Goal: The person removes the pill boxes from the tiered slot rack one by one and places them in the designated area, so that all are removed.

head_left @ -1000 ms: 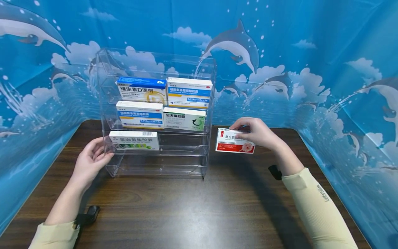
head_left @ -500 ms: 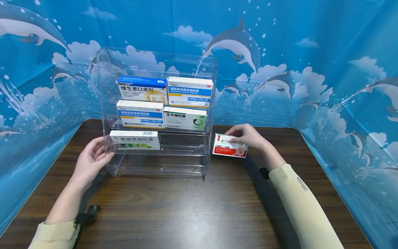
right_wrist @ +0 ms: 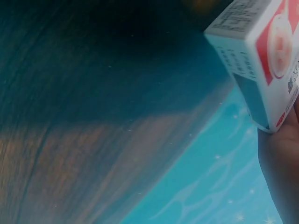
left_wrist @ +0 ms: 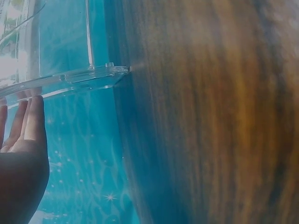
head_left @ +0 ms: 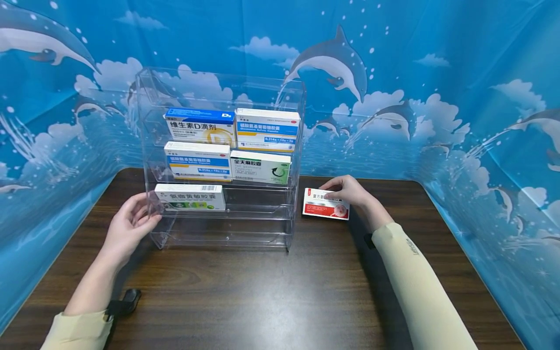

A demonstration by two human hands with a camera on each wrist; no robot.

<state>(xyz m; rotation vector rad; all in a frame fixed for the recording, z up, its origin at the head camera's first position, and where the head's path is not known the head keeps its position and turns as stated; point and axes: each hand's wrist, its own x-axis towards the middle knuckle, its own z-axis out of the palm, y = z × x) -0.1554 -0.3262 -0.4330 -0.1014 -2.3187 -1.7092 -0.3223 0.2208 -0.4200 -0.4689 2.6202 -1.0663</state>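
A clear acrylic tiered rack [head_left: 258, 239] stands on the table, holding several medicine boxes. My left hand [head_left: 128, 228] is at the rack's left side, its fingertips touching the clear side panel; the left wrist view shows these fingers [left_wrist: 36, 119] nearly straight against it. Right of the rack, my right hand [head_left: 350, 192] pinches a white and red medicine box [head_left: 325, 210] by its upper right part, red band facing me. In the right wrist view a printed end of this box [right_wrist: 243, 70] shows close up, and most of the hand is out of frame.
Upper tiers hold a blue-topped vitamin D box [head_left: 199, 127], two blue-and-white boxes, one of them at right [head_left: 267, 130], and a green-and-white box [head_left: 260, 167]. A white box with green print [head_left: 189, 198] sits lower left. A dolphin-print curtain [head_left: 393, 73] surrounds the dark wooden table [head_left: 245, 291].
My right hand has moved left and a little toward me with the red and white box, then slightly back right. The left hand and the rack look unchanged.
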